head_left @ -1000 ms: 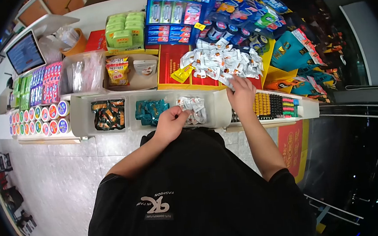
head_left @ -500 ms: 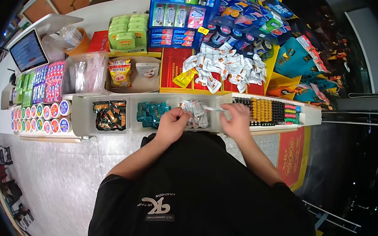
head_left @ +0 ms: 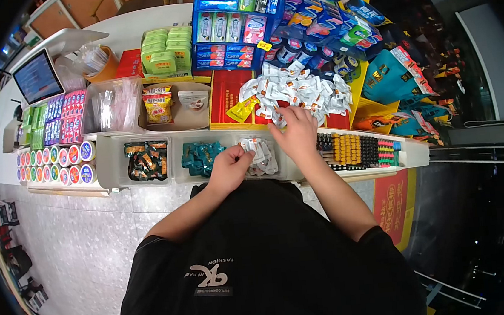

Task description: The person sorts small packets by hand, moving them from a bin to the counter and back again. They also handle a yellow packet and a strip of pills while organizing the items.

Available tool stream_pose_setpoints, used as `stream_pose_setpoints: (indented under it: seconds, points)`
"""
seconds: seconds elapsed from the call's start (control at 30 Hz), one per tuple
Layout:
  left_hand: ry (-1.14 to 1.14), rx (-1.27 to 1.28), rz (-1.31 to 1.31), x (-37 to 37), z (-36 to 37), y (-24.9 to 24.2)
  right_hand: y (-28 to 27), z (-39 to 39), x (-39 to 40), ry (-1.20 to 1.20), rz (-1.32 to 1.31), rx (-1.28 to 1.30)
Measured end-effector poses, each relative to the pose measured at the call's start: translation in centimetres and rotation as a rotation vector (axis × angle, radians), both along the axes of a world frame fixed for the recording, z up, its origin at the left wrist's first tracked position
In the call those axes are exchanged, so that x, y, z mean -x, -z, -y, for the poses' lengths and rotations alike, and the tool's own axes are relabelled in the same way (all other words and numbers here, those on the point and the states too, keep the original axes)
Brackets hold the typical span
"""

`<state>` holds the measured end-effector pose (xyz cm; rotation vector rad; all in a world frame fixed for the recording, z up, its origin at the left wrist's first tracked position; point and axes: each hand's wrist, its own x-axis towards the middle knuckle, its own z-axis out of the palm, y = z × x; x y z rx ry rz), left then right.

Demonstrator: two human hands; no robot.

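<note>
My left hand [head_left: 233,166] is closed in a pinch at the left edge of the bin of small white packets [head_left: 263,164]. White wrapping shows beside its fingertips, but I cannot make out what is between them. Just behind that bin, my right hand [head_left: 299,130] is at the front edge of a loose pile of white packets [head_left: 318,94]. Its fingers are bent, with the thumb apart from them, and its fingertips are touching or very near the pile. A yellow packet [head_left: 242,109] lies at the pile's left side.
Left of my left hand are bins of teal packets [head_left: 195,157] and dark packets [head_left: 147,160]. Rows of yellow and black items [head_left: 350,147] lie to the right. Behind stands a blue gum rack [head_left: 231,27]. A snack box [head_left: 162,122] and a screen [head_left: 37,76] are farther left.
My right hand has moved from above the white-packet bin back to the pile behind it. The blurred white piece at its fingers no longer shows. My left hand has hardly moved.
</note>
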<state>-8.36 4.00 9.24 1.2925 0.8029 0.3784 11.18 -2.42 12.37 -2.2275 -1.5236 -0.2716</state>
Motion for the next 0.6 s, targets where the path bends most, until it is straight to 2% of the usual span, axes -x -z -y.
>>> stream_pose_setpoints:
  seconds: [0.1, 0.13, 0.17, 0.23, 0.27, 0.33, 0.37, 0.43, 0.5, 0.6]
  points:
    - [-0.025, -0.009, 0.02, -0.2, -0.1, -0.2, 1.2, 0.0, -1.7, -0.005, -0.041, -0.147]
    - [-0.031, -0.013, 0.034, -0.1, -0.2, 0.1, 0.0, 0.2, -1.6, -0.001, -0.095, -0.251]
    - [-0.035, -0.014, 0.044, 0.1, -0.1, 0.2, -1.3, 0.8, -1.4, -0.014, -0.098, -0.244]
    - [-0.064, 0.029, 0.013, 0.5, -0.3, -0.5, -3.1, 2.6, -0.8, 0.038, -0.232, -0.469]
    - [-0.079, 0.065, -0.016, 0.5, -0.4, -0.7, -3.0, 3.9, -0.1, 0.034, -0.232, -0.466]
    - [-0.087, 0.065, -0.008, 0.4, -0.6, -0.3, -2.5, 6.4, 1.1, 0.043, -0.466, -0.343]
    - [-0.092, 0.061, -0.001, 0.4, -0.7, -0.2, -2.0, 6.7, 1.3, 0.047, -0.465, -0.343]
    - [-0.057, 0.08, -0.013, 0.1, -0.8, -0.4, -0.4, 7.1, 2.0, -0.039, -0.235, 0.063]
    - [-0.031, 0.093, -0.03, -0.2, -0.8, -0.2, 0.7, 6.9, 2.4, 0.012, -0.303, 0.067]
    - [0.009, -0.033, 0.054, -0.8, -0.4, 0.4, -0.3, 5.8, 3.0, -0.011, -0.241, 0.009]
